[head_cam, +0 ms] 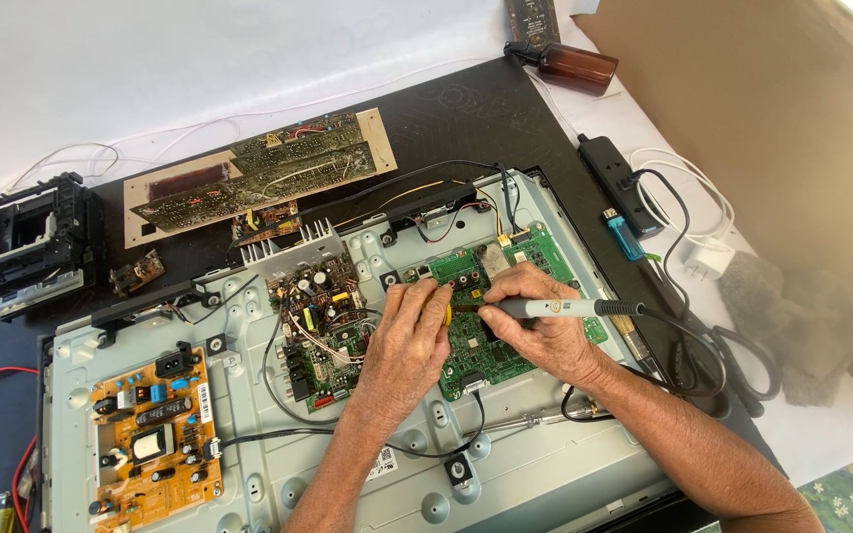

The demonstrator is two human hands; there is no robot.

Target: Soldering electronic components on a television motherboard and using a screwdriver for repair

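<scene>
Head view: a flat-screen chassis [249, 464] is laid face-down on a black mat [466, 109], its back cover already off, so that 3 boards are exposed. The orange board [150, 439] at the lower left and the middle board [320, 321] are not being touched; their leads appear plugged in.

Work is centred on the green board [466, 345] at the right of the chassis. The right hand [545, 331] is closed round a grey soldering iron [555, 308], held like a pen, with the tip pointed left at the middle of the green board. Its black cord [683, 345] is run off to the right toward a power strip [616, 183].

The left hand [409, 341] is closed on a small yellow-tipped tool [446, 314], of which too little is shown to be named; its end is brought just beside the iron's tip, over the same spot on the board.

It is judged that disassembly is done and a repair at 1 point of the green board is under way. The joint itself is hidden by the fingers, so how far it is finished cannot be told. Reassembly is judged to be left: the cover is not in sight.

Elsewhere on the mat, a loose long board [259, 170], a black mechanism [32, 242], a brown bottle [577, 67] and a blue lighter [626, 237] are lying well apart from the hands.
</scene>
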